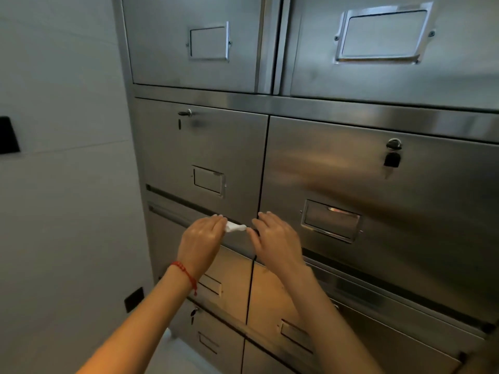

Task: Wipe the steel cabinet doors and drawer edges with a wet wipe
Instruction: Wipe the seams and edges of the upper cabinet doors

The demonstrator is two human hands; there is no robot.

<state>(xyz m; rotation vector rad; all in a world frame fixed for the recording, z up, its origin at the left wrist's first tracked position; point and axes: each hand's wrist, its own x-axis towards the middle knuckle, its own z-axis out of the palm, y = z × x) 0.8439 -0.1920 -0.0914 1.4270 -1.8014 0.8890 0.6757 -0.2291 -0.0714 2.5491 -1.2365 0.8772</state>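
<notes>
Against the lower edge of the left middle drawer (201, 157) of the steel cabinet (270, 102), both hands meet over a small white wet wipe (235, 227). The wipe is bunched into a short twisted strip and lies along the dark gap under that drawer, close to the vertical seam between the left and right drawer columns. The left hand (201, 238) grips the wipe's left end, its fingers curled down over it, and a red string bracelet (185, 273) circles that wrist. The right hand (275, 236) sits just beside it with the thumb and forefinger apparently pinching the wipe's right end, though the contact point is small and partly hidden; its other fingers are bent and touch the drawer front near the seam. To the right, the right middle drawer (378, 190) carries a chromed label holder (331, 224) and a lock with a black-headed key (393, 156) hanging in it. The left middle drawer has its own lock (185, 113) near the top and a smaller label frame below. Above are two upper doors with larger label frames (383, 33). More drawers continue below the forearms. A pale tiled wall (62, 184) stands to the left of the cabinet, with a dark wall plate (8, 136) at the picture's edge.
</notes>
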